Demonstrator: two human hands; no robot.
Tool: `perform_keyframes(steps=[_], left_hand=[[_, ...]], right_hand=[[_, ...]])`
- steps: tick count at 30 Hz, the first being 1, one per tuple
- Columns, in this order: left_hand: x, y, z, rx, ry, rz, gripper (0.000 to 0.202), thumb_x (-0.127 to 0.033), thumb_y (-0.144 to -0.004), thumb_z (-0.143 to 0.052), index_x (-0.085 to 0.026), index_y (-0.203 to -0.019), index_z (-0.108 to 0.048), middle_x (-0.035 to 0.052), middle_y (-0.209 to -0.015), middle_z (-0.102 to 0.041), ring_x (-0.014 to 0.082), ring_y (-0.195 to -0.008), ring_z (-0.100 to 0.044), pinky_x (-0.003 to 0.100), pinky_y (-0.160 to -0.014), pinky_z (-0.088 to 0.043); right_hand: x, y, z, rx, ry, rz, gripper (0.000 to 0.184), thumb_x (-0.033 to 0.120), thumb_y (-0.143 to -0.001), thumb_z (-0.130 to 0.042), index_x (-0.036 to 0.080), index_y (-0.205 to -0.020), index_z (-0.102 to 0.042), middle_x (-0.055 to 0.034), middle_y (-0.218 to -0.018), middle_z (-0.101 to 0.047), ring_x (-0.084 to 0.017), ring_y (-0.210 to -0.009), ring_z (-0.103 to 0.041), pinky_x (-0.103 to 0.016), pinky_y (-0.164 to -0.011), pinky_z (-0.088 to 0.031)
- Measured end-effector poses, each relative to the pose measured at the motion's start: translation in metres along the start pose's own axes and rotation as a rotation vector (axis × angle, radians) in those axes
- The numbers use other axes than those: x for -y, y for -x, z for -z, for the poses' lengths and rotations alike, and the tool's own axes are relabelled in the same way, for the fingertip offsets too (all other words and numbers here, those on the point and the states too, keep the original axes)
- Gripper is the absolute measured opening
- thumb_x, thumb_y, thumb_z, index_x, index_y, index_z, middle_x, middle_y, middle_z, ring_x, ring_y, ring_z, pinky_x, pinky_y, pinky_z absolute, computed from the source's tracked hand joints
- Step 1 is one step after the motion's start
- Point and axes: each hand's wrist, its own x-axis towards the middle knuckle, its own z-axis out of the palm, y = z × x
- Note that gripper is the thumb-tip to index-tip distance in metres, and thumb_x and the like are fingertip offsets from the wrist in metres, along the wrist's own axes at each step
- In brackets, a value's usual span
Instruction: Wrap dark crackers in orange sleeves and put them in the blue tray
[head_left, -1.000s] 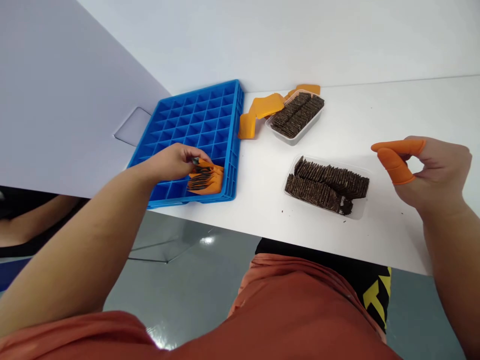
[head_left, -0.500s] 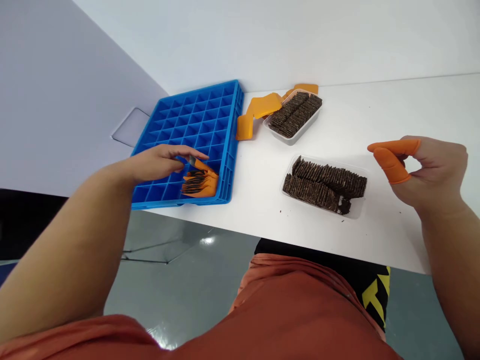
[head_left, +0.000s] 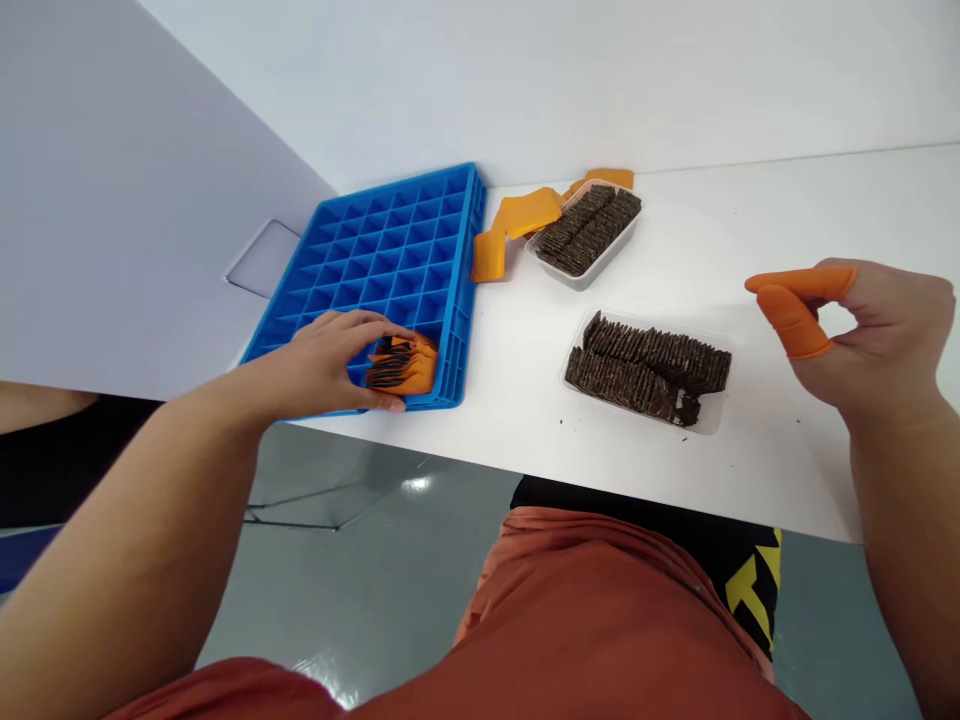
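Observation:
My left hand [head_left: 334,360] is at the near right corner of the blue divided crate [head_left: 459,300]. Its fingers and thumb are spread around a row of small orange packets with dark edges [head_left: 405,365]; the thumb lies along the crate's near rim, and the fingertips rest by the far side of the row. To the right, my right hand [head_left: 862,325] is raised over the table, with orange finger covers on thumb and forefinger. Those two tips are pinched together with nothing visible between them. Nearest to it is a clear tub [head_left: 712,415] of thin dark-brown slabs [head_left: 649,365] in two rows.
A second tub [head_left: 589,278] of dark slabs [head_left: 589,230] stands farther back. Flat orange pouches [head_left: 529,212] lie between it and the crate, against the wall. Dark crumbs dot the white table [head_left: 517,400]. Part of another person's arm [head_left: 41,405] shows at the far left.
My left hand has come down and toward me, from above the orange packets to around them; the upright packet end by its fingers now lies in the row. My right hand shifted slightly right.

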Motion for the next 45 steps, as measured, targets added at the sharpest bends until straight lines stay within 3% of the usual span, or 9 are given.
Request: perform_keyframes(steps=[6, 15, 17, 20, 22, 25, 30, 35, 45], left_hand=[[-0.005, -0.001, -0.011, -0.094, 0.094, 0.0, 0.093, -0.08, -0.058, -0.076, -0.022, -0.129, -0.065, 0.0117, -0.121, -0.063, 0.0366, -0.115, -0.056, 0.047, -0.1, -0.047], [-0.021, -0.002, -0.016, -0.174, 0.062, 0.089, 0.086, -0.084, -0.058, -0.071, -0.018, -0.113, -0.067, 0.0129, -0.103, -0.066, 0.0354, -0.1, -0.058, 0.046, -0.086, -0.049], [-0.021, -0.004, -0.018, -0.216, 0.049, 0.029, 0.083, -0.088, -0.061, -0.067, -0.019, -0.108, -0.066, 0.0122, -0.102, -0.066, 0.0348, -0.101, -0.058, 0.047, -0.088, -0.049], [-0.024, -0.006, -0.021, -0.307, 0.076, -0.061, 0.085, -0.091, -0.061, -0.064, -0.02, -0.108, -0.064, 0.014, -0.12, -0.065, 0.038, -0.118, -0.055, 0.052, -0.106, -0.043], [-0.027, -0.006, -0.021, -0.272, 0.166, -0.054, 0.088, -0.089, -0.061, -0.066, -0.02, -0.116, -0.064, 0.0135, -0.126, -0.064, 0.0369, -0.119, -0.057, 0.051, -0.106, -0.044], [-0.032, -0.007, -0.016, -0.173, 0.274, 0.024, 0.091, -0.086, -0.057, -0.071, -0.021, -0.121, -0.065, 0.0095, -0.115, -0.067, 0.0319, -0.103, -0.062, 0.044, -0.092, -0.052], [-0.037, -0.021, 0.009, 0.011, 0.09, 0.095, 0.091, -0.081, -0.05, -0.078, -0.024, -0.12, -0.067, 0.0071, -0.114, -0.069, 0.0319, -0.101, -0.065, 0.04, -0.083, -0.053], [-0.046, -0.043, 0.03, 0.287, -0.057, 0.1, 0.064, -0.074, -0.051, -0.082, -0.025, -0.089, -0.067, 0.0029, -0.089, -0.069, 0.0246, -0.077, -0.065, 0.034, -0.064, -0.049], [-0.033, -0.039, 0.019, 0.179, -0.119, 0.036, 0.066, -0.082, -0.051, -0.079, -0.023, -0.076, -0.061, 0.004, -0.083, -0.062, 0.0227, -0.076, -0.055, 0.035, -0.068, -0.042]], right_hand=[[0.001, 0.0, 0.0, 0.034, -0.008, 0.011, 0.01, 0.026, -0.088, -0.069, 0.03, -0.083, -0.077, 0.0054, -0.059, -0.061, -0.013, -0.054, -0.055, -0.029, -0.053, -0.042], [-0.001, 0.001, -0.002, 0.051, -0.022, 0.016, 0.01, 0.025, -0.088, -0.069, 0.029, -0.086, -0.078, 0.0055, -0.06, -0.062, -0.012, -0.055, -0.055, -0.029, -0.053, -0.042], [-0.001, 0.001, -0.002, 0.048, -0.024, 0.009, 0.01, 0.025, -0.088, -0.07, 0.029, -0.085, -0.078, 0.0056, -0.059, -0.062, -0.012, -0.055, -0.055, -0.029, -0.053, -0.042], [-0.001, 0.002, -0.002, 0.047, -0.028, 0.002, 0.01, 0.024, -0.087, -0.071, 0.029, -0.085, -0.079, 0.0056, -0.059, -0.061, -0.012, -0.055, -0.055, -0.029, -0.053, -0.042], [0.0, 0.002, -0.002, 0.054, -0.028, 0.006, 0.01, 0.023, -0.087, -0.071, 0.028, -0.085, -0.079, 0.0056, -0.059, -0.061, -0.012, -0.054, -0.055, -0.029, -0.053, -0.042], [0.0, 0.002, -0.002, 0.062, -0.027, 0.016, 0.009, 0.023, -0.087, -0.071, 0.028, -0.086, -0.079, 0.0056, -0.058, -0.061, -0.012, -0.054, -0.054, -0.029, -0.053, -0.042], [-0.002, 0.003, -0.003, 0.081, -0.039, -0.002, 0.008, 0.026, -0.087, -0.071, 0.029, -0.087, -0.079, 0.0051, -0.06, -0.063, -0.013, -0.054, -0.054, -0.029, -0.054, -0.043], [-0.002, 0.002, -0.001, 0.068, -0.009, -0.016, 0.009, 0.027, -0.088, -0.071, 0.029, -0.084, -0.079, 0.005, -0.06, -0.063, -0.013, -0.055, -0.056, -0.03, -0.054, -0.044], [0.004, 0.001, 0.0, 0.09, -0.013, 0.047, 0.009, 0.026, -0.088, -0.071, 0.031, -0.089, -0.079, 0.0053, -0.059, -0.061, -0.013, -0.053, -0.054, -0.03, -0.053, -0.042]])
